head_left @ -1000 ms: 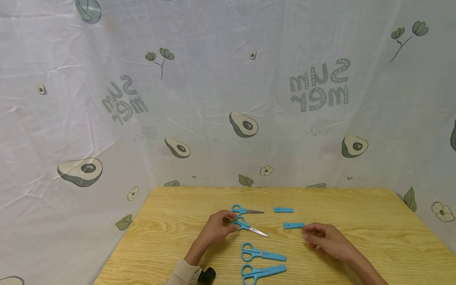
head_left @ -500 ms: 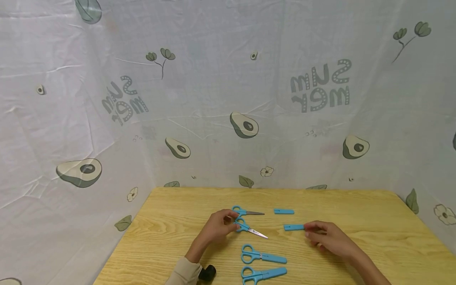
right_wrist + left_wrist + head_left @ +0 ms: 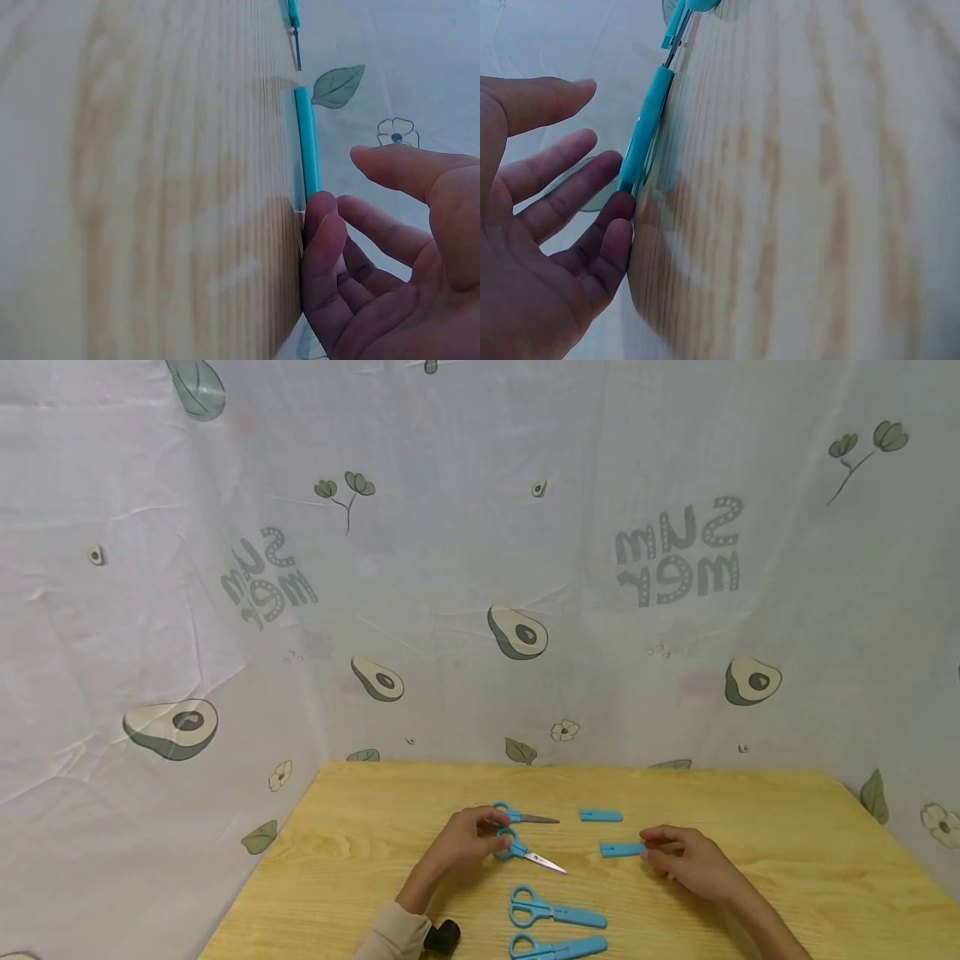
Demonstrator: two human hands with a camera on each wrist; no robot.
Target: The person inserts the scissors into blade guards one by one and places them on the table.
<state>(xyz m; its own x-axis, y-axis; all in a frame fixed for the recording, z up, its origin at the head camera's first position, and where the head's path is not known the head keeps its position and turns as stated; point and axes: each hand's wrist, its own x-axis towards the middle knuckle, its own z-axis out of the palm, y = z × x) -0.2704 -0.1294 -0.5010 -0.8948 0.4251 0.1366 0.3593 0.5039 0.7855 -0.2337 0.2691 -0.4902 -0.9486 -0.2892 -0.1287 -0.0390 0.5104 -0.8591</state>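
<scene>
"Spreading widest: the table (image 3: 360,835)?"
"Left hand (image 3: 463,843) and right hand (image 3: 696,865) are resting there, relaxed, grasping nothing."
"Smaller?"
"Two capped scissors (image 3: 542,910) are lying near; two bare scissors (image 3: 521,850) far, beside the left hand. Rightward, a cap (image 3: 621,850) is touching the right hand."

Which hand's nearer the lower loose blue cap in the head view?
Right. The right hand is at the right end of that cap; the left hand is farther left, at the lower bare-bladed scissors.
</scene>
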